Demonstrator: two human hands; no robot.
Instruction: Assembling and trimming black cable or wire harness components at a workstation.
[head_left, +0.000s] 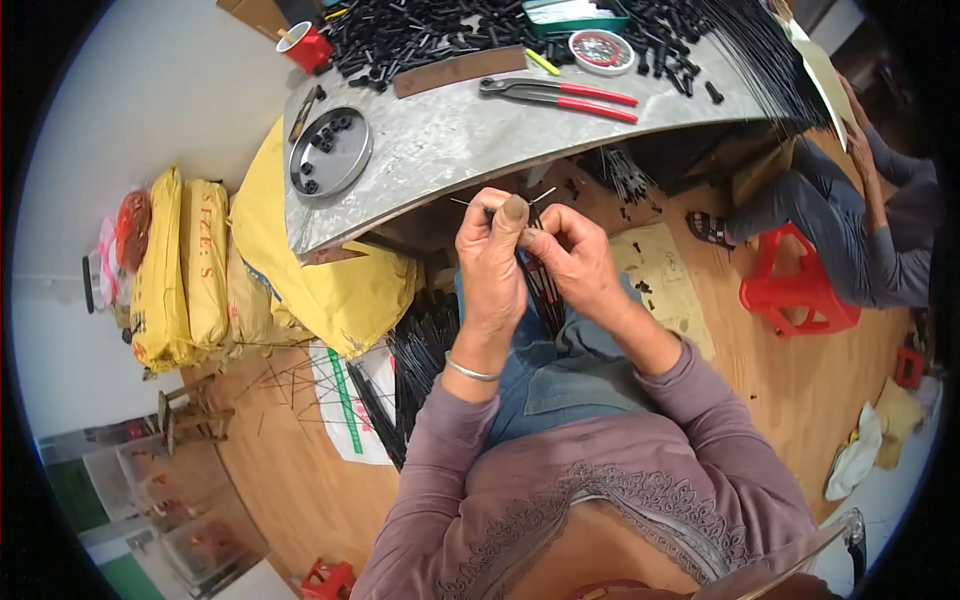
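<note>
Across the room runs a light wood-plank floor [320, 500], with a pale wall [130, 90] at the left. Over it stands a desk [440, 130] with a scuffed grey top. Bulging yellow sacks [160, 270] crowd the floor left of the desk. On the right, a second person in dark clothes [890, 250] sits by a red plastic stool [790, 290]. A heap of small black parts [430, 35] fills the desk's far side, partly fenced off by a flat brown bar [460, 72]. Before the heap lie long metal pincers with red handles [590, 104]; to their left sits a round shallow metal dish [345, 165] holding a few black pieces. Near the far left corner stands a red cup [312, 50].

Just off the desk's near edge, above the lap, the left hand [492, 255] and right hand [580, 260] meet, fingertips pinched together on thin pale wire [543, 195]. Its ends poke out either side; the fingers hide its middle, so whether it is one piece I cannot tell.
</note>
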